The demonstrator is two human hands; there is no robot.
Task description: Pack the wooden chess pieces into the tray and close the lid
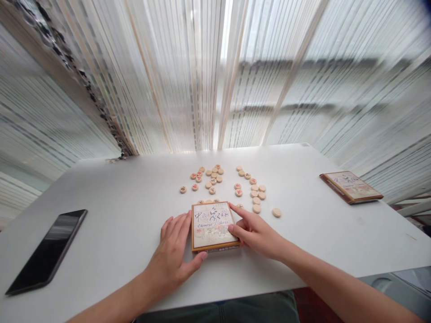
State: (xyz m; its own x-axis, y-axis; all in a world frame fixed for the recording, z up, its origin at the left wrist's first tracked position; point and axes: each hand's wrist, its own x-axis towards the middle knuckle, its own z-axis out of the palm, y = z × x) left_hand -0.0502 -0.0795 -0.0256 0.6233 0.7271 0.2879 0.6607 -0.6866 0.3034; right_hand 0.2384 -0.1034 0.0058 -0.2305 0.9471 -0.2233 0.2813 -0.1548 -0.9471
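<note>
A flat Chinese chess box lies on the white table in front of me. My left hand rests flat against the box's left side, fingers stretched out, thumb at its near edge. My right hand touches the box's right edge with its fingertips, the index finger pointing forward. Neither hand lifts it. Beyond the box lie several round wooden chess pieces in one loose group and more chess pieces in a second group to the right, with a single piece apart.
A dark phone lies face up at the table's left. A second flat box sits near the right edge. String curtains hang behind the table's far edge.
</note>
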